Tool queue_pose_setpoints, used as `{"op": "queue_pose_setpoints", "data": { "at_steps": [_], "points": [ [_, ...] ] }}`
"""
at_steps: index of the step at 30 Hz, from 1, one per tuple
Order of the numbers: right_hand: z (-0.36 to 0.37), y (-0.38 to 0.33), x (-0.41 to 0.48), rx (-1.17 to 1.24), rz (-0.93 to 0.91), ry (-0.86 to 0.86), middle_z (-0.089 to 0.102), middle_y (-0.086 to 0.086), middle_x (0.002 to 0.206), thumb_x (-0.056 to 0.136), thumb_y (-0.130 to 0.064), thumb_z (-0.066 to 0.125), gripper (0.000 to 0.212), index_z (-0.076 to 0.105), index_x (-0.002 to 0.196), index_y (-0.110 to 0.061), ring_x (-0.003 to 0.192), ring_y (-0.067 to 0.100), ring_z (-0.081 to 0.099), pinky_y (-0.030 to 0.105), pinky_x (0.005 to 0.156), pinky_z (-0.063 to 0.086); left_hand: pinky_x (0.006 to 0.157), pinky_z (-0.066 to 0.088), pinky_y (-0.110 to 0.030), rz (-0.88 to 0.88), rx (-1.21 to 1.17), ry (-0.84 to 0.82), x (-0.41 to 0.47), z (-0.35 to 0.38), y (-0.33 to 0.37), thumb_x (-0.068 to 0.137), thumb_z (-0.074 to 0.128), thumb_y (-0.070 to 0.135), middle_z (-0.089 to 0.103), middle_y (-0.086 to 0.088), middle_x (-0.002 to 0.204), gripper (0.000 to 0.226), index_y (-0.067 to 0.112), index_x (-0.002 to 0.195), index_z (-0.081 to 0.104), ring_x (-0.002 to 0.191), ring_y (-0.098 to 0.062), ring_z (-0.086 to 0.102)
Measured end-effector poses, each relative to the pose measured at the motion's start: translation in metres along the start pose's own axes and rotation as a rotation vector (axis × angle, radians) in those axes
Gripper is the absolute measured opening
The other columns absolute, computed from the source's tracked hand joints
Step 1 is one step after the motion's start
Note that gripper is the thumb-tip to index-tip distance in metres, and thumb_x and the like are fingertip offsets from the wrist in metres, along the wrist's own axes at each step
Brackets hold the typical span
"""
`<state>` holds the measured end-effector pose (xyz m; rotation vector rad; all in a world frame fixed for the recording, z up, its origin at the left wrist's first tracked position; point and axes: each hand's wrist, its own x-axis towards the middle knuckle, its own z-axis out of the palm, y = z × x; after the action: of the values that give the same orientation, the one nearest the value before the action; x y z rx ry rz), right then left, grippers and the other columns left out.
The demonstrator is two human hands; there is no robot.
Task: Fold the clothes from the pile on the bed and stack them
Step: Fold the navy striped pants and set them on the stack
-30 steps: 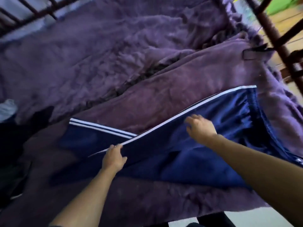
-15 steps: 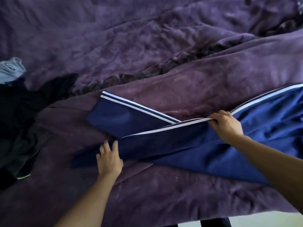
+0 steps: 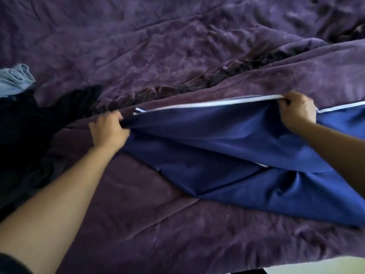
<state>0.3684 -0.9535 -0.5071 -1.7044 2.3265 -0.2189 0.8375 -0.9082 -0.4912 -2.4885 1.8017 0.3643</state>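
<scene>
Folding navy track pants (image 3: pixel 227 139), stretched between my hands on the purple blanket (image 3: pixel 158 224): left hand (image 3: pixel 107 129) grips the cuff end, right hand (image 3: pixel 297 110) pinches the striped seam. No finished stack visible; dark pile (image 3: pixel 25 131) beyond my left hand is unfolded.

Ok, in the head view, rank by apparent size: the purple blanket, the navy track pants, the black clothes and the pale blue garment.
1. purple blanket, filling most of the frame
2. navy track pants
3. black clothes, cut by the left edge, so true extent unknown
4. pale blue garment, likewise cut off
</scene>
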Motion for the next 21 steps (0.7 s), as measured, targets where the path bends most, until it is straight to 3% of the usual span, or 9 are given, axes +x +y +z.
{"op": "queue_pose_setpoints", "data": {
  "at_steps": [3,5,8,10,12,15,16,18,21],
  "points": [
    [0.011,-0.012,0.028,0.043,0.065,-0.017,0.058,0.030,0.117,0.093,-0.021,0.050,0.030,0.059,0.114,-0.003,0.109,0.046,0.052,0.049,0.090,0.041,0.095,0.035,-0.051,-0.055,0.114,-0.003,0.046,-0.007,0.002,0.072,0.077,0.025,0.050,-0.018,0.125,0.047,0.016,0.114,0.056,0.119,-0.039,0.043],
    [0.019,-0.021,0.025,0.012,0.073,-0.049,0.051,0.029,0.125,0.091,-0.023,0.054,0.037,0.053,0.123,-0.005,0.116,0.045,0.046,0.049,0.094,0.039,0.096,0.035,-0.052,-0.174,0.029,0.045,0.057,-0.004,0.005,0.071,0.079,0.024,0.045,-0.017,0.130,0.056,0.017,0.118,0.051,0.121,-0.039,0.040],
    [0.030,-0.040,-0.022,0.001,-0.129,-0.036,0.052,0.021,0.120,0.087,-0.021,0.059,0.036,0.056,0.120,-0.010,0.112,0.041,0.047,0.047,0.087,0.043,0.095,0.039,-0.051,-0.258,-0.128,0.117,0.030,0.014,0.014,0.077,0.072,0.020,0.046,-0.016,0.126,0.041,0.017,0.112,0.052,0.118,-0.038,0.044],
    [0.039,-0.054,-0.077,0.103,-0.379,-0.082,0.060,0.016,0.103,0.084,-0.022,0.061,0.025,0.065,0.107,-0.012,0.098,0.038,0.055,0.043,0.078,0.048,0.089,0.041,-0.049,-0.084,-0.038,0.078,-0.007,0.037,0.019,0.078,0.066,0.016,0.048,-0.016,0.119,0.031,0.015,0.107,0.055,0.112,-0.038,0.046],
    [0.053,-0.060,-0.136,0.137,-0.600,-0.226,0.065,0.011,0.096,0.077,-0.033,0.069,0.029,0.070,0.100,-0.014,0.089,0.034,0.061,0.041,0.074,0.052,0.090,0.040,-0.046,0.267,0.177,-0.071,-0.048,0.064,0.022,0.076,0.063,0.016,0.047,-0.013,0.123,0.038,0.018,0.114,0.057,0.115,-0.036,0.044],
    [0.082,-0.048,-0.207,-0.153,-0.749,-0.639,0.059,0.004,0.122,0.070,-0.050,0.067,0.066,0.058,0.129,-0.021,0.105,0.028,0.059,0.039,0.085,0.047,0.111,0.023,-0.046,0.590,0.311,-0.360,-0.104,0.112,0.028,0.076,0.065,0.019,0.020,-0.013,0.155,0.077,0.029,0.145,0.031,0.142,-0.032,0.018],
    [0.088,-0.041,-0.224,-0.271,-0.735,-0.756,0.054,0.003,0.129,0.077,-0.047,0.061,0.069,0.045,0.140,-0.023,0.111,0.027,0.056,0.039,0.091,0.042,0.114,0.016,-0.047,0.617,0.342,-0.424,-0.120,0.126,0.032,0.077,0.066,0.017,0.008,-0.014,0.159,0.087,0.031,0.149,0.020,0.146,-0.032,0.009],
    [0.096,-0.024,-0.246,-0.333,-0.645,-0.830,0.057,0.002,0.129,0.090,-0.037,0.048,0.060,0.033,0.147,-0.028,0.112,0.027,0.056,0.036,0.094,0.036,0.116,0.012,-0.048,0.589,0.393,-0.452,-0.144,0.143,0.039,0.079,0.062,0.014,-0.001,-0.014,0.160,0.091,0.033,0.151,0.009,0.147,-0.032,0.002],
    [0.080,-0.016,-0.247,-0.062,-0.470,-0.770,0.070,-0.002,0.107,0.093,-0.043,0.049,0.034,0.060,0.124,-0.035,0.100,0.026,0.063,0.031,0.080,0.045,0.114,0.015,-0.045,0.443,0.346,-0.380,-0.151,0.145,0.047,0.084,0.056,0.016,0.007,-0.010,0.160,0.077,0.035,0.149,0.020,0.146,-0.029,0.007]
  ]
}}
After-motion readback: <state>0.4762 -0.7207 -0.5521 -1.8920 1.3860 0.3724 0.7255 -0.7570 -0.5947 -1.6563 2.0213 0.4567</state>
